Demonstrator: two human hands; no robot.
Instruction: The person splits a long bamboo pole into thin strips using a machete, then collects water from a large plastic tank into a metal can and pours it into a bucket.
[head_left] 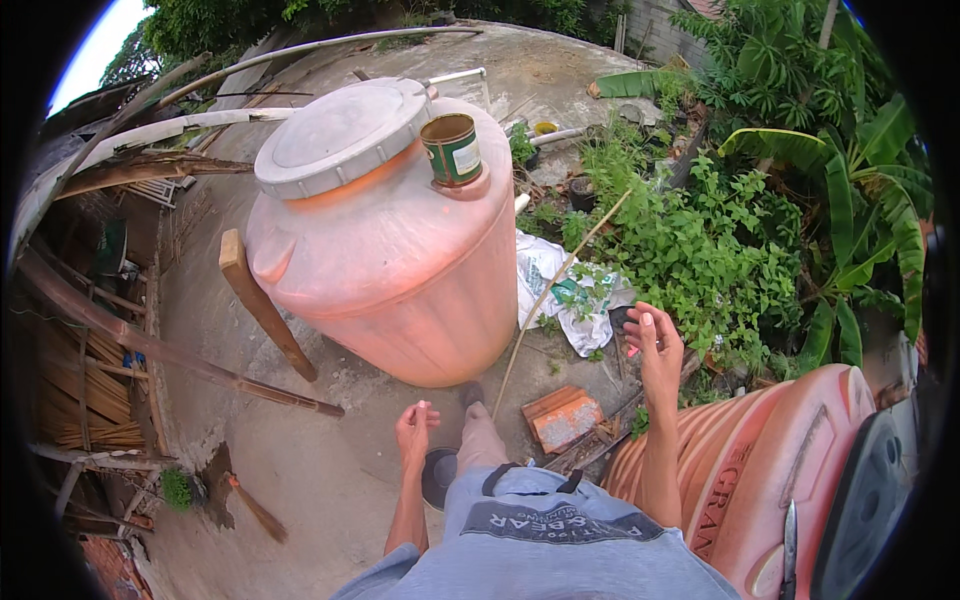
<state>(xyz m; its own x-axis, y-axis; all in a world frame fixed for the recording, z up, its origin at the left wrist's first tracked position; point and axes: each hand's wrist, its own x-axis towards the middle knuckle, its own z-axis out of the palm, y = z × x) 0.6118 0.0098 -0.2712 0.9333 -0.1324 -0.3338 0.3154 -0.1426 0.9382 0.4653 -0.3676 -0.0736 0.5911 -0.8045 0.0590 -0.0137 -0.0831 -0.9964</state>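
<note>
The pink tank [400, 285] stands upper centre! Right hand [657, 350], right of centre: fingers apart, seemingly empty. Left hand [413, 432], lower centre: fingers curled; can't tell if they meet. Looks like a pause between grips; any hold calls for reaching.
</note>
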